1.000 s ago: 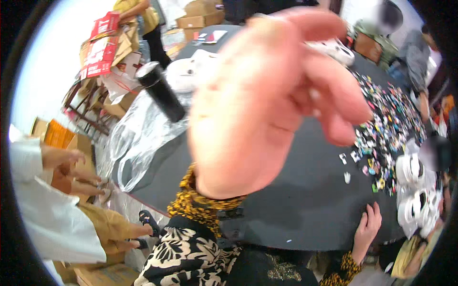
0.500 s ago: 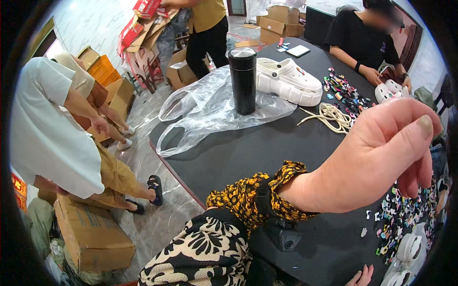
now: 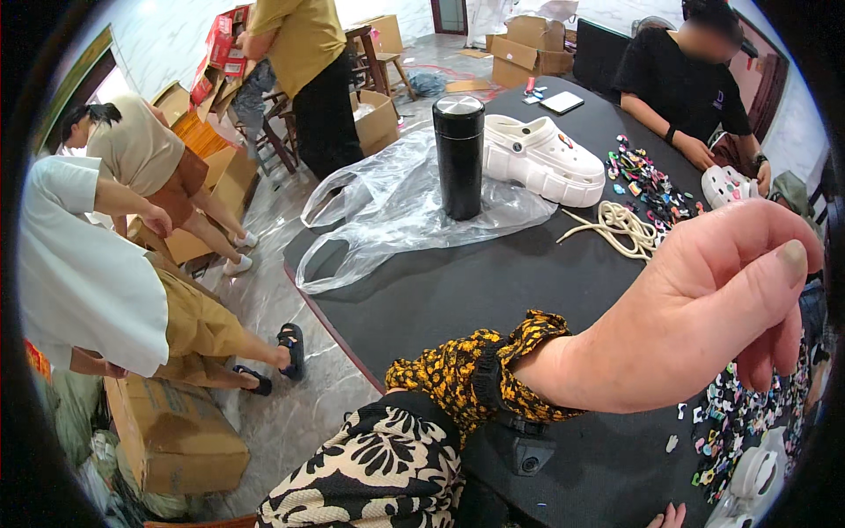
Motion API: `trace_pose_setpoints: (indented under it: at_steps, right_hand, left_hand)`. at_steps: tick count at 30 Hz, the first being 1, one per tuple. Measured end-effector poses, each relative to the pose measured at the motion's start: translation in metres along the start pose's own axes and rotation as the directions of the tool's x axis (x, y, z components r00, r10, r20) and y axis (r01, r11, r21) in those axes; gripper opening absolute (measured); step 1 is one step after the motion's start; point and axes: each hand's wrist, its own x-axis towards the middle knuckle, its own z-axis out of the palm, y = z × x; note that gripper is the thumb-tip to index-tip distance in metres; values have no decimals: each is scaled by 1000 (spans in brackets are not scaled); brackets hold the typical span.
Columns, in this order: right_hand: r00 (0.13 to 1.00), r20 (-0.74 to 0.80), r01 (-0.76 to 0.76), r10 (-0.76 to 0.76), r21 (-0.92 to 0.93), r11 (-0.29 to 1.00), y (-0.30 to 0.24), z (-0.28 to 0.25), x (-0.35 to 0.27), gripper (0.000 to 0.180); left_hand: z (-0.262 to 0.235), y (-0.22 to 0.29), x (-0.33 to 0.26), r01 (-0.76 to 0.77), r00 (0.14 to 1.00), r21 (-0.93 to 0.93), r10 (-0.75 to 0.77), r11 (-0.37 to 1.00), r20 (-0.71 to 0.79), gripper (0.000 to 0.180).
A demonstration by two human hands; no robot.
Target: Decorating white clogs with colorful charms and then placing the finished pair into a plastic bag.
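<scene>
My left hand (image 3: 687, 308) is raised over the right side of the dark table, its wrist bent and its fingers curled downward. The thumb lies along the bent index finger; the inside of the grip is hidden. A yellow-and-black floral sleeve cover (image 3: 475, 365) wraps that wrist. Beyond the hand are a coiled cream cord (image 3: 620, 231) and a pile of small colourful shoe charms (image 3: 651, 185). Only the fingertips of my right hand (image 3: 671, 517) show at the lower edge, apart and with nothing seen in them. Near them lie many more charms (image 3: 739, 431) and white clogs (image 3: 757, 471).
A black thermos (image 3: 459, 167) stands on a clear plastic bag (image 3: 378, 224) beside a white clog (image 3: 546, 163). Across the table (image 3: 378, 308), a co-worker (image 3: 678, 88) handles another clog (image 3: 729, 187). Other people stand at the left among cardboard boxes (image 3: 180, 436). A dark device (image 3: 528, 453) sits below my wrist.
The view has shifted slightly. My left hand keeps its curled pose, while less of my right hand shows. The person in the yellow top has moved left, and a bending person shows more.
</scene>
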Motion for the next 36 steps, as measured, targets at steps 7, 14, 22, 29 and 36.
trace_pose_setpoints:
  at_steps: [7, 14, 22, 29, 36]
  right_hand:
    - [1000, -26, -3, 3, 22, 1000, 2, -5, -1, 22]
    - [1000, -19, 6, -6, 30, 1000, -2, -2, 0, 23]
    - [999, -40, -7, 8, 10, 1000, 1, 0, -4, 24]
    - [999, -35, -15, 14, -10, 1000, 1, 0, -2, 23]
    - [999, -33, -18, 17, -27, 999, 4, 0, -6, 21]
  left_hand:
    - [-5, -20, 7, -116, 986, -102, 127, 988, 108, 22]
    - [-3, -14, 6, -125, 989, -149, 136, 981, 65, 20]
    - [-8, -13, 14, -197, 971, -138, 212, 971, 106, 19]
    - [-7, -3, 11, -194, 977, -218, 209, 956, 48, 18]
    - [-12, 3, 6, -187, 971, -223, 214, 957, 103, 19]
